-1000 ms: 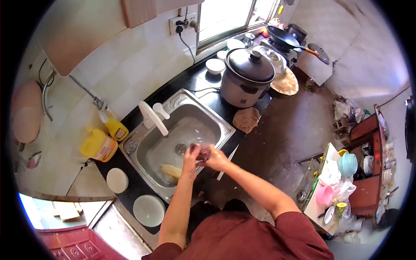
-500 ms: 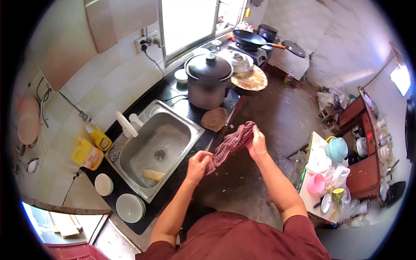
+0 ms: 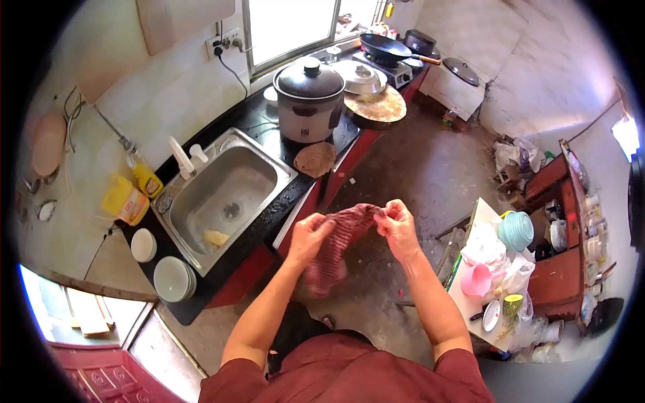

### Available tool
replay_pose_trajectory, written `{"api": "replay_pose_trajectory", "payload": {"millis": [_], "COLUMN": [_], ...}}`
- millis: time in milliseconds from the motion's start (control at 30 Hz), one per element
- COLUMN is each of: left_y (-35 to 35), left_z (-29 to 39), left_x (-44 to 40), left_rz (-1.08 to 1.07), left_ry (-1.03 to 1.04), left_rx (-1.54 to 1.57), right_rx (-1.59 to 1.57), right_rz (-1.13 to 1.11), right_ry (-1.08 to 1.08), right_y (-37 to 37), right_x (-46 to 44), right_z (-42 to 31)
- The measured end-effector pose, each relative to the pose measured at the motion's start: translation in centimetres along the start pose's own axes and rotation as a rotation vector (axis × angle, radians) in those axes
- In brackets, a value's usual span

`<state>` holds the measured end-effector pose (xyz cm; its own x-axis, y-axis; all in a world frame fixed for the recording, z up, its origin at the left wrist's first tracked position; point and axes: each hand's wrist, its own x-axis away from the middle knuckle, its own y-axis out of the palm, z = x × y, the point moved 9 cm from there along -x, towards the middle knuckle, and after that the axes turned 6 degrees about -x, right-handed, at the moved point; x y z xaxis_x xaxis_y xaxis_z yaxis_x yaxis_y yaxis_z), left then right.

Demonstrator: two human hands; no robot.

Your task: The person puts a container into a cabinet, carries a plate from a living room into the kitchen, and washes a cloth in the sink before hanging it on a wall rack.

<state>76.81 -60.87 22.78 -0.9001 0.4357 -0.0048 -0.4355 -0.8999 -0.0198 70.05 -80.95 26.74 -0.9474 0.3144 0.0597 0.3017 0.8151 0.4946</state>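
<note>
A dark red striped cloth (image 3: 334, 250) hangs between my two hands over the floor, its lower end blurred by motion. My left hand (image 3: 309, 238) is closed on the cloth's left side. At its upper right corner, my right hand (image 3: 398, 227) pinches the fabric. To the left is the steel sink (image 3: 272, 185) with a pale yellowish sponge-like piece (image 3: 216, 238) inside. A brown crumpled cloth (image 3: 316, 159) lies on the counter beside the large rice cooker (image 3: 310, 101).
White bowls (image 3: 173, 279) are stacked at the counter's near end. Yellow bottles (image 3: 127, 200) stand left of the sink. Further back, a wok (image 3: 386, 47) sits on a stove. A side table (image 3: 463, 289) at right holds a pink scoop (image 3: 476, 279) and a blue basket (image 3: 516, 230).
The cloth has gone from bunched and stretched between my hands to hanging more spread out. My right hand is now lower in view. The whole view has shifted slightly.
</note>
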Motion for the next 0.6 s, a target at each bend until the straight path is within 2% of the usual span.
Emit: {"api": "replay_pose_trajectory", "payload": {"millis": [67,133,200,233,300,367,400,467,533,567,600], "left_y": [-2.3,-4.2,-4.3,-4.0,-3.1,-1.5,0.2,5.4,11.0,12.3,12.3], "left_z": [0.3,2.1,5.5,6.8,8.0,8.6,8.7,10.1,9.8,10.4,11.1], "left_x": [1.4,3.1,4.4,5.2,5.5,5.4,5.4,7.7,12.1,14.4,15.8], "left_rz": [0.153,0.299,0.367,0.403,0.407,0.388,0.329,0.046,-0.398,-0.687,-0.748], "left_ry": [0.087,0.273,0.52,0.57,0.539,0.483,0.523,0.634,0.651,0.542,0.554], "left_rx": [-0.103,-0.594,-0.737,-0.831,-0.904,-0.953,-0.936,-0.867,-0.777,-0.777,-0.667], "right_rx": [-0.02,0.081,0.216,0.283,0.388,0.412,0.425,0.302,0.381,0.424,0.464], "right_rz": [-0.02,0.054,0.081,0.071,-0.012,-0.25,-0.348,-0.118,-0.148,-0.174,-0.206], "right_ry": [0.031,-0.013,-0.063,-0.021,0.101,0.307,0.378,0.365,0.084,-0.054,-0.193], "right_y": [-1.2,-2.7,-3.7,-3.7,-1.5,1.3,1.4,0.9,1.0,1.3,1.9], "right_x": [0.5,1.0,1.6,2.2,4.1,6.2,6.5,6.5,6.1,5.8,5.5], "right_z": [0.3,0.2,0.2,1.1,2.7,6.3,9.4,11.3,9.1,7.9,6.7]}}
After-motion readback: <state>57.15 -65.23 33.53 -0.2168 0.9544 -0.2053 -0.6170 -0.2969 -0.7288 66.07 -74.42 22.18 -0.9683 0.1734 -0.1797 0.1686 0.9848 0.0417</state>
